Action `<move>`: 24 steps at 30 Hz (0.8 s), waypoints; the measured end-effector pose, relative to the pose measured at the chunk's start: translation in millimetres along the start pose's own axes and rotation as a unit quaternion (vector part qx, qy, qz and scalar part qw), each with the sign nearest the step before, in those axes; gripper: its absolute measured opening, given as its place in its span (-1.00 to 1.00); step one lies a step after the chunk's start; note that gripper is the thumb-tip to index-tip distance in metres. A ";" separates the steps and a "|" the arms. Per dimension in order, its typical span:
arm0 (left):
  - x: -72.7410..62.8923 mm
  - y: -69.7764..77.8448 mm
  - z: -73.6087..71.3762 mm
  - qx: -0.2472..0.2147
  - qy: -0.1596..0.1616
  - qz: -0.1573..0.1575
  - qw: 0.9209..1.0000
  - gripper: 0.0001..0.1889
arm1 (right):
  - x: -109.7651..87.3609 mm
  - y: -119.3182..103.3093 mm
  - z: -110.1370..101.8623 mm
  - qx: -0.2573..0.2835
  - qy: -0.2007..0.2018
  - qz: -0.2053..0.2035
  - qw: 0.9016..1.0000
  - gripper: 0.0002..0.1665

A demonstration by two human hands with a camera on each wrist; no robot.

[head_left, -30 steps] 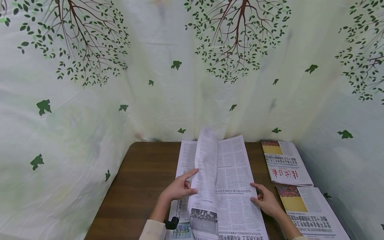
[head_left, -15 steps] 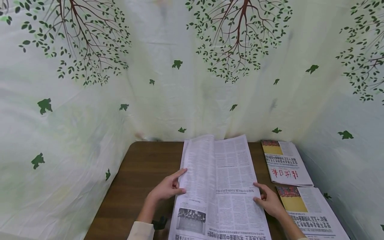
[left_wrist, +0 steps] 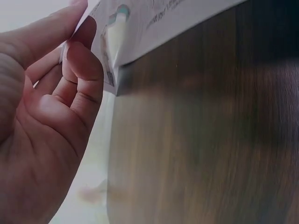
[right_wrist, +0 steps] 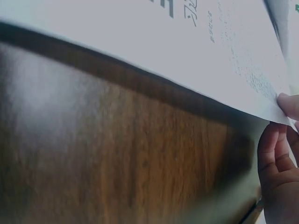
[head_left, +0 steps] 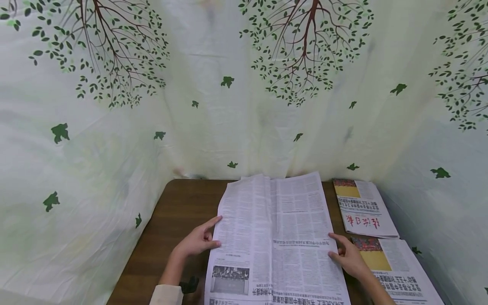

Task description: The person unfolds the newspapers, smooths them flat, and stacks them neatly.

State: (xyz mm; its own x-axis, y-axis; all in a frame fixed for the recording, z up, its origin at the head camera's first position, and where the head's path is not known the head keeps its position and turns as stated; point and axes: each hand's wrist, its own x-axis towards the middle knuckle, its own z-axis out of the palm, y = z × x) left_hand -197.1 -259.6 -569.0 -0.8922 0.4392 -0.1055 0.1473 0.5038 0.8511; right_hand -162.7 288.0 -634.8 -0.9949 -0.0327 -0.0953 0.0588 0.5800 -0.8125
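Observation:
A newspaper (head_left: 297,220) lies spread open in the middle, a fold running down between its two pages. My left hand (head_left: 196,239) pinches the left page's outer edge between thumb and fingers. In the left wrist view that hand (left_wrist: 51,98) has the sheet (left_wrist: 154,28) lifted off the wood, its other fingers curled below. My right hand (head_left: 346,256) pinches the opposite edge. Seen from the right wrist, the thumb of the right hand (right_wrist: 282,154) presses on top of the paper (right_wrist: 187,56), fingers underneath, and the sheet's edge stands above the table.
Two folded newspapers lie at the right of the brown wooden table (head_left: 179,203): one farther back (head_left: 364,209), one nearer (head_left: 396,271). A pale curtain (head_left: 263,144) printed with trees and leaves hangs behind and along both sides.
My left hand has moved left, carrying the turned page over until it lies opened out flat on the left. The right hand has shifted slightly right with its edge.

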 end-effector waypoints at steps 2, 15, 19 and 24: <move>-2.8 -3.5 -3.4 0.003 0.003 -0.006 1.000 -0.04 | -1.0 0.2 -2.7 -0.001 -0.003 -0.001 1.000 -0.20; -27.7 -21.2 -24.2 0.014 0.005 -0.031 0.999 -0.04 | -3.8 3.7 -12.0 -0.045 0.013 -0.012 0.999 -0.20; -33.7 -24.6 -31.3 0.037 0.009 -0.048 0.998 -0.03 | -2.9 5.5 -13.7 -0.048 0.015 -0.017 0.999 -0.20; -40.0 -27.0 -40.4 0.058 0.016 -0.063 0.996 -0.02 | -3.5 6.7 -17.7 -0.065 0.019 -0.017 0.998 -0.20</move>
State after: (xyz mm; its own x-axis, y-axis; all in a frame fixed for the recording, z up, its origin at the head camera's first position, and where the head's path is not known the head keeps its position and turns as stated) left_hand -182.6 -320.8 -567.1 -0.9198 0.3437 -0.1892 0.0802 0.6368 0.7669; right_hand -160.3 306.4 -629.6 -0.9987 -0.0241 -0.0456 0.0171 0.6792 -0.7337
